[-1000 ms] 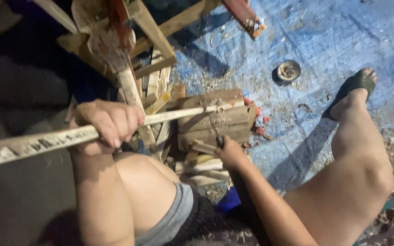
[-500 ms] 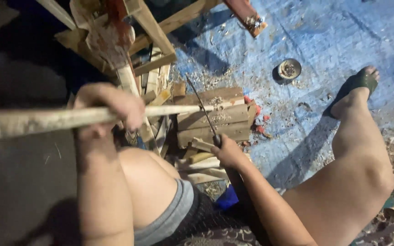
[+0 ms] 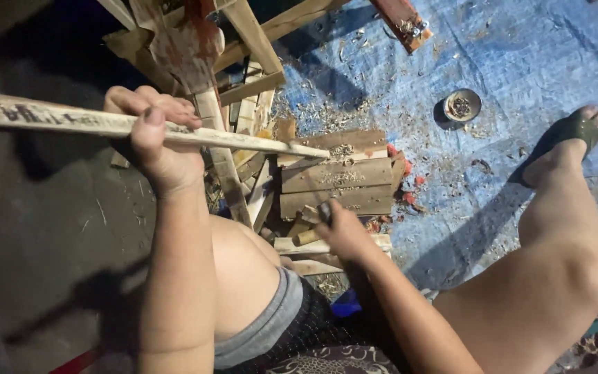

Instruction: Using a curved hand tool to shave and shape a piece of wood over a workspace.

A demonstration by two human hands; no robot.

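Fingers of the left hand (image 3: 157,149) are clamped around a long pale wooden stick (image 3: 140,128), thumb pressed on top, holding it nearly level with its sharpened tip resting on a stack of short planks (image 3: 337,180). Fingers of the right hand (image 3: 340,232) are closed around a dark tool handle (image 3: 324,210); the working end is hidden from view, so its kind cannot be told. The stick's tip already tapers to a point, and fresh shavings (image 3: 344,149) lie on the planks and across the blue tarp (image 3: 506,62), which suggests shaping is well under way; the rest of the stick looks unworked. The tool is held apart from the stick, just below the planks. A small round tin (image 3: 462,105) sits on the tarp, well apart, and a sandalled foot (image 3: 565,138) rests near it. More wooden slats (image 3: 243,48) are stacked beyond.
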